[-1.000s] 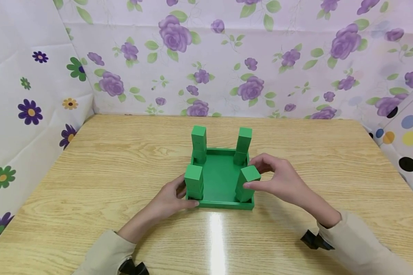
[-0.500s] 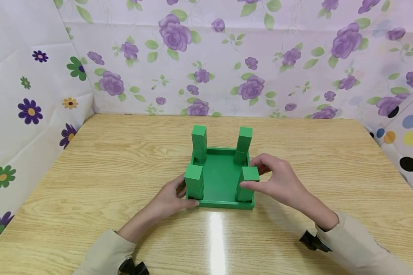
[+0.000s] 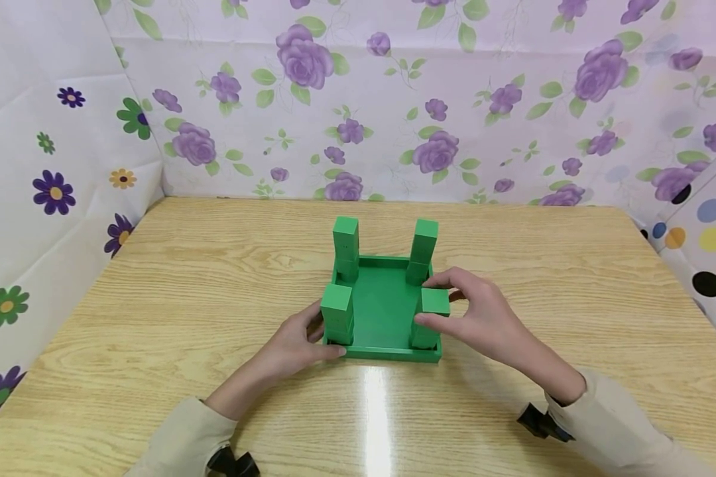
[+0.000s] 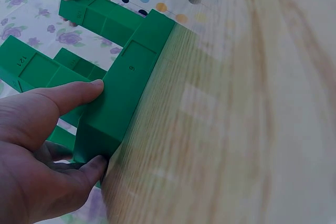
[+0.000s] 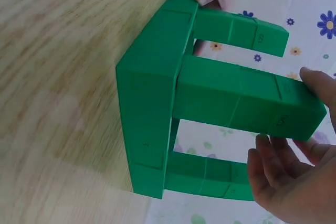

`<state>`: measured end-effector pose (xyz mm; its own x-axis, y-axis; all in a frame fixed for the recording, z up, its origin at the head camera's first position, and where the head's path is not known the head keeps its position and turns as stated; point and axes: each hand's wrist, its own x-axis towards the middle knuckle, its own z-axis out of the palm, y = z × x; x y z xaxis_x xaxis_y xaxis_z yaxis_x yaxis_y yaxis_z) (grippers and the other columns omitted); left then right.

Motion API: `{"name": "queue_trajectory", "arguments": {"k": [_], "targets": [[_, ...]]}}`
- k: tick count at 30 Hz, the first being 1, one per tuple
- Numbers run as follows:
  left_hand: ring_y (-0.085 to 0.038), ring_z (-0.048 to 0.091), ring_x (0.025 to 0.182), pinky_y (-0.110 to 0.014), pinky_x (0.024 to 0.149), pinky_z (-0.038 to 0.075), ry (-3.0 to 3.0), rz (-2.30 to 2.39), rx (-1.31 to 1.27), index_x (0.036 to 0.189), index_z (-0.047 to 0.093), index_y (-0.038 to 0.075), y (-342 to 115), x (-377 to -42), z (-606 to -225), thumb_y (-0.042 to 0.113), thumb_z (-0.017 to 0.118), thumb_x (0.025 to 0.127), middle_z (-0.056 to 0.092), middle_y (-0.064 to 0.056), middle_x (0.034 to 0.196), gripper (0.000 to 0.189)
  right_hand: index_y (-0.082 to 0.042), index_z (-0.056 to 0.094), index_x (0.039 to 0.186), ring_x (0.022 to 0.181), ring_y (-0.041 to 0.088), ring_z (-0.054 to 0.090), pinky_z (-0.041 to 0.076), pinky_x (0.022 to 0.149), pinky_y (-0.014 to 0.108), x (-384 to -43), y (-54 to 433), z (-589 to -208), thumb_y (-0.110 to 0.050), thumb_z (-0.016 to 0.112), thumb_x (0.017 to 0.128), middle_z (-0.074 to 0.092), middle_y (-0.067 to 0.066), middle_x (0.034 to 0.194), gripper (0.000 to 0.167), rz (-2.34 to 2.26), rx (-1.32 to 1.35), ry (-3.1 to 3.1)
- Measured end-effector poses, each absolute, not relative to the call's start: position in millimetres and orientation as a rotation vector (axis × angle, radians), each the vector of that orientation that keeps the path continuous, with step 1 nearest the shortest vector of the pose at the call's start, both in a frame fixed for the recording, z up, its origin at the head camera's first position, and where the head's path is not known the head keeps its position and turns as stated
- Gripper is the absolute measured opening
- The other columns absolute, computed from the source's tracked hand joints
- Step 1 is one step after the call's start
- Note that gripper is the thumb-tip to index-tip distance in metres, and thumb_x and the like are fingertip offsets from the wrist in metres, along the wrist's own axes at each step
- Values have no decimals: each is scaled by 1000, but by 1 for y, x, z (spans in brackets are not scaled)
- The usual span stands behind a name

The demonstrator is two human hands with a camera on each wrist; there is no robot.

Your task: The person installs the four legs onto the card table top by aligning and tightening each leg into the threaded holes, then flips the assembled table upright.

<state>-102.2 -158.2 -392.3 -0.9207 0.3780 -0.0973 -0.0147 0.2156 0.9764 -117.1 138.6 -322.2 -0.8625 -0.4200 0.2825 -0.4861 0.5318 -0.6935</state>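
Observation:
A square green tray with low walls lies on the table, a green post of stacked blocks upright in its near left corner. My left hand grips that corner of the tray, thumb on the front wall. In the near right corner stands another green post. Around its upper end my right hand holds it between thumb and fingers, while the index finger reaches past its far side. Two more posts, the back left post and back right post, rise at the far corners. Raised numbers mark the blocks.
The wooden table extends on all sides of the tray. Behind it hangs a cloth printed with purple flowers. A flowered sheet borders the left, and a dotted sheet the right.
The near right post has turned from askew to square with the tray under my right hand. Its index finger has stretched out toward the tray's inside. My left hand has stayed in place.

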Motion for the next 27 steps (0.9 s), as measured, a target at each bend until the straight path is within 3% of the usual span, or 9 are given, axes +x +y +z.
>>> {"name": "queue_trajectory", "arguments": {"k": [7, 15, 22, 27], "targets": [[-32, 35, 137, -40, 108, 36, 2175, 1757, 336, 153, 26, 6, -158, -103, -392, 0, 76, 80, 36, -16, 150, 88, -12, 60, 128, 121, 21, 52, 43, 100, 46, -125, 149, -322, -16, 78, 83, 60, 0, 126, 49, 1475, 1018, -2699], [-33, 34, 137, -40, 108, 36, 2193, 1741, 327, 153, 25, 6, -159, -102, -392, 2, 77, 81, 34, -16, 151, 89, -9, 47, 143, 134, 23, 40, 41, 103, 28, -144, 169, -327, 0, 62, 93, 50, 10, 140, 54, 2069, 1359, -2587], [-33, 33, 137, -40, 108, 35, 2192, 1740, 323, 153, 25, 6, -159, -102, -393, 3, 77, 80, 34, -17, 151, 89, -8, 50, 142, 132, 22, 43, 47, 94, 29, -151, 174, -331, 4, 61, 91, 54, 10, 137, 53, 2217, 1383, -2517], [-33, 33, 137, -40, 109, 35, 2190, 1743, 330, 153, 25, 5, -159, -103, -393, 2, 77, 80, 34, -17, 151, 89, -9, 55, 137, 129, 19, 46, 47, 95, 29, -153, 174, -331, 1, 64, 90, 57, 8, 133, 49, 2186, 1313, -2555]]}}
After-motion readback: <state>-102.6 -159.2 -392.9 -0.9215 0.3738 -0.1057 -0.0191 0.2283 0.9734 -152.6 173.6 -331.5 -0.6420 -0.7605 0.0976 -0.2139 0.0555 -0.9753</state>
